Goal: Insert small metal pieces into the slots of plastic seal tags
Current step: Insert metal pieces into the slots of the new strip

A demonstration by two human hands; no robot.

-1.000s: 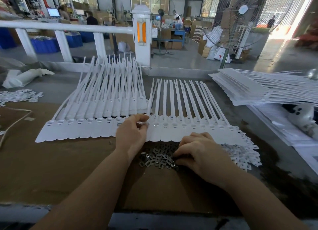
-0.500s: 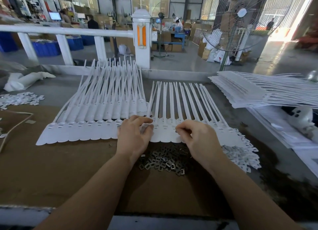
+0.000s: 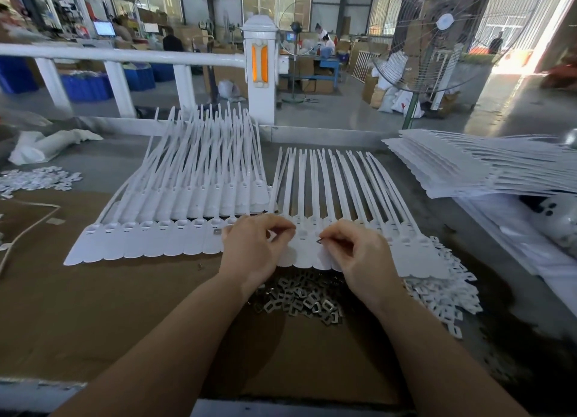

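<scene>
Metal clip (image 3: 319, 241) pinched between right hand (image 3: 359, 254) thumb and forefinger, held at the white seal tag row (image 3: 368, 229). Left hand (image 3: 253, 248) curled, fingertips pinching a tag head. Loose clips pile (image 3: 299, 301) beneath wrists.

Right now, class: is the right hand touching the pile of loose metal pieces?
Apart. In the head view the right hand pinches one metal piece over the seal tags, clear of the pile.

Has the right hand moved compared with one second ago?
Yes. The right hand went up from the metal pieces onto the seal tags.
</scene>
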